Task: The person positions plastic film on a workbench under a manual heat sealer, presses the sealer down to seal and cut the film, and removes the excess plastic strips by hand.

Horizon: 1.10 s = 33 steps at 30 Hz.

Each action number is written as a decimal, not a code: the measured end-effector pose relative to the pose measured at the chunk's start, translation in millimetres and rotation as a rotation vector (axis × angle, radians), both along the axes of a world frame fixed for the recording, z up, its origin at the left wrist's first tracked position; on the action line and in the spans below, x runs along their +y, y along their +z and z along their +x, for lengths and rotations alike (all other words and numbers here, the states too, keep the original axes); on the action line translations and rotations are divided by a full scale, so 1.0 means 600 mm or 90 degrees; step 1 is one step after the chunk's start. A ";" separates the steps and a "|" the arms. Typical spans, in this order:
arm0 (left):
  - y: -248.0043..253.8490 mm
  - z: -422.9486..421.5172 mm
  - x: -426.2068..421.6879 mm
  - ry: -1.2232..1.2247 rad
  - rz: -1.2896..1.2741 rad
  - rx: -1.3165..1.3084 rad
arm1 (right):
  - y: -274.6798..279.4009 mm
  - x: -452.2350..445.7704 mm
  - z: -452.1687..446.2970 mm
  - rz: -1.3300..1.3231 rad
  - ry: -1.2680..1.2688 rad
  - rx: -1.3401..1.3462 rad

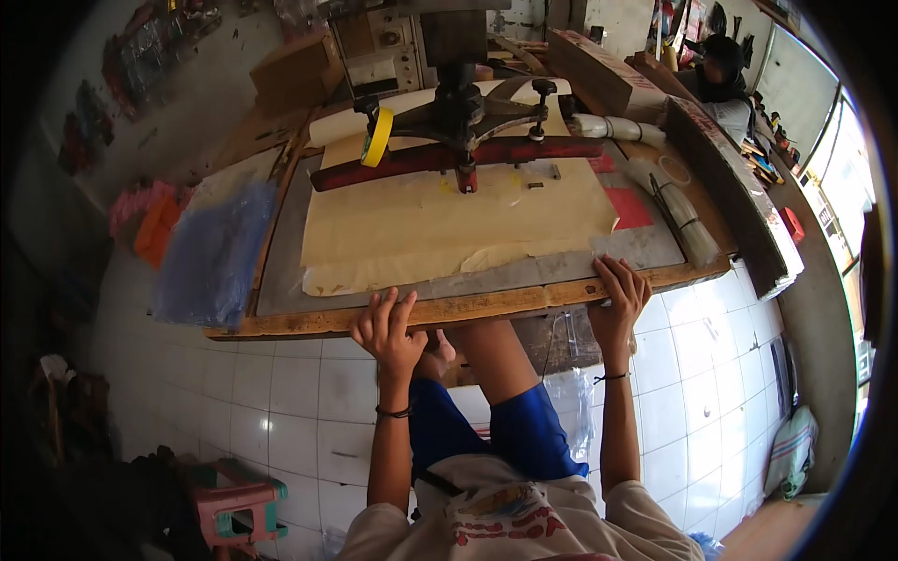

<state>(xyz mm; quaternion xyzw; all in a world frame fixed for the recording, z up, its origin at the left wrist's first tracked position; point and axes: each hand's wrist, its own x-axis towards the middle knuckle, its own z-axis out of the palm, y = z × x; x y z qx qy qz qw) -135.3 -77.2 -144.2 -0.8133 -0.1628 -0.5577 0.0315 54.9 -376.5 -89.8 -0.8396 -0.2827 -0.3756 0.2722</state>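
Note:
My left hand (385,332) rests on the wooden front edge (486,308) of a worktable, fingers apart and lying over the rim. Farther right, my right hand (619,290) lies over the same edge, its fingers spread too. Neither hand holds a loose object. Beyond them a yellowish sheet (402,234) covers much of the grey tabletop (281,280). Above it stands a black machine head with arms (458,112), fixed to a long dark red bar (552,148). A yellow tape roll (378,137) hangs from its left knob.
Blue clear plastic sheets (213,257) hang over the table's left side. Bundled plastic strips (687,220) and red pieces (629,208) lie at the right. A long boxed stack (730,187) borders that side. A person (722,84) is at the back right; a stool (238,510) stands at lower left.

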 end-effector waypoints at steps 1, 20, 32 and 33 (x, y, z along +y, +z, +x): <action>-0.006 0.000 0.005 0.002 0.014 -0.011 | -0.001 0.002 0.001 0.013 0.001 -0.015; -0.036 0.006 0.019 0.056 0.118 -0.057 | -0.060 0.006 0.044 0.070 -0.019 -0.181; 0.048 -0.039 -0.033 0.006 -0.102 0.156 | 0.012 -0.011 -0.003 -0.045 0.005 0.074; 0.086 -0.053 -0.042 -0.015 -0.129 0.209 | 0.043 -0.022 -0.011 -0.080 0.060 0.133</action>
